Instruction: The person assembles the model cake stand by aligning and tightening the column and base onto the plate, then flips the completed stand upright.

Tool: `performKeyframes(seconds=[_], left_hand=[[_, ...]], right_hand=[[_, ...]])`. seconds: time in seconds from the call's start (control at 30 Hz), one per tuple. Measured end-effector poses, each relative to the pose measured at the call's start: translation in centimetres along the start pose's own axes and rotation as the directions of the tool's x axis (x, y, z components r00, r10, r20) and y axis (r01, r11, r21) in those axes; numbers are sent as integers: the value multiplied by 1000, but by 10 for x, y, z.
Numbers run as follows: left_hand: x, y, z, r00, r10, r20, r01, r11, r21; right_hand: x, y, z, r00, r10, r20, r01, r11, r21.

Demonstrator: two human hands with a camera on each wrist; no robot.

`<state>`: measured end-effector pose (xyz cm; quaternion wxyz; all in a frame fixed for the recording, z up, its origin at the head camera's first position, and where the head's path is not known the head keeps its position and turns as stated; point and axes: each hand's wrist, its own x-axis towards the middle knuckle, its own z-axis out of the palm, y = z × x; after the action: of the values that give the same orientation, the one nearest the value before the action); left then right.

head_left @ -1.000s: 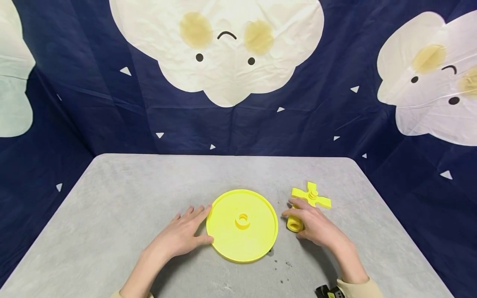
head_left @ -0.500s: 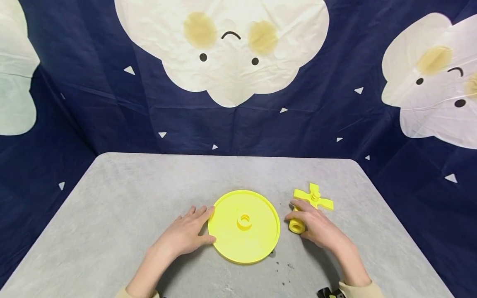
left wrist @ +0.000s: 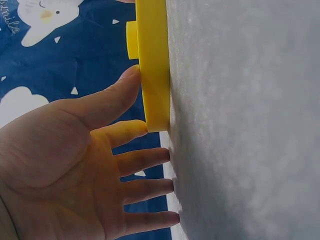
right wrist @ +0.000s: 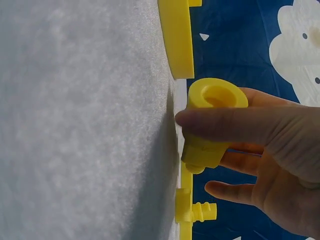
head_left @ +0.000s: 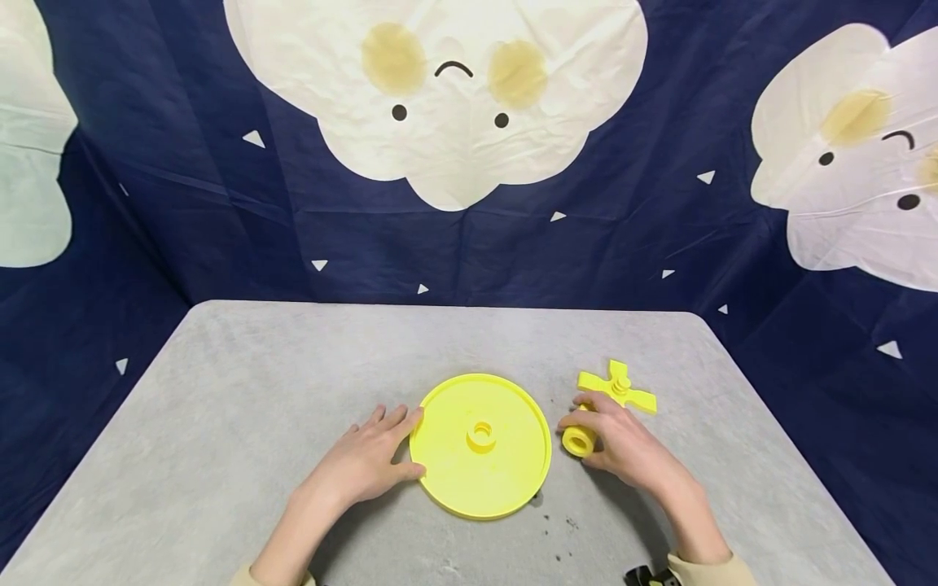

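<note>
A shallow yellow round tray (head_left: 454, 480) with a raised rim and a short central socket (head_left: 479, 444) lies on the table. At its left edge, my left hand (head_left: 362, 460) touches the rim with thumb and forefinger; the other fingers (left wrist: 145, 191) are spread and straight. To the right of the tray, my right hand (head_left: 623, 439) holds a short yellow hollow cylinder (right wrist: 205, 150) between thumb and fingers, its round opening facing me. Just beyond that hand lies a yellow cross-shaped piece (head_left: 639, 399) with a threaded stub (right wrist: 204, 212) standing up; the hand hides part of it.
The grey table (head_left: 293, 358) has rounded far corners. Dark crumbs (head_left: 572, 522) lie below the tray on the right. A navy cloth (head_left: 366, 244) with clouds and triangles hangs behind and at both sides. A black device (head_left: 648, 576) sits by the right sleeve.
The cylinder has turned and shifted slightly left in my right hand over the last half second. My left hand, the tray and the cross-shaped piece stay put; the head view swung a little earlier.
</note>
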<state>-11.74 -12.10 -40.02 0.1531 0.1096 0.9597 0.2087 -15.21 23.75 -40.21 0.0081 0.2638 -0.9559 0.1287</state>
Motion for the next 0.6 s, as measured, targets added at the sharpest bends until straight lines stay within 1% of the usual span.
performKeyframes(seconds=[0.13,0.3,0.43,0.6], left_hand=[[0,0,0,1000,1,-2,-1,1000,1],[1,0,1,1000,2,-5,-2,1000,2],[1,-1,1,1000,6,-7,-6,1000,-1],[1,-3,2,1000,8,-12,-9,1000,-7]], right_hand=[[0,-2,-2,999,1,-34,-1,1000,26],[0,-6,-5,999,6,-48,-3,998,61],[1,-8,-8,998,28,-64,-22,995,98],[3,-13,-11,992,69,-105,-47,979,197]])
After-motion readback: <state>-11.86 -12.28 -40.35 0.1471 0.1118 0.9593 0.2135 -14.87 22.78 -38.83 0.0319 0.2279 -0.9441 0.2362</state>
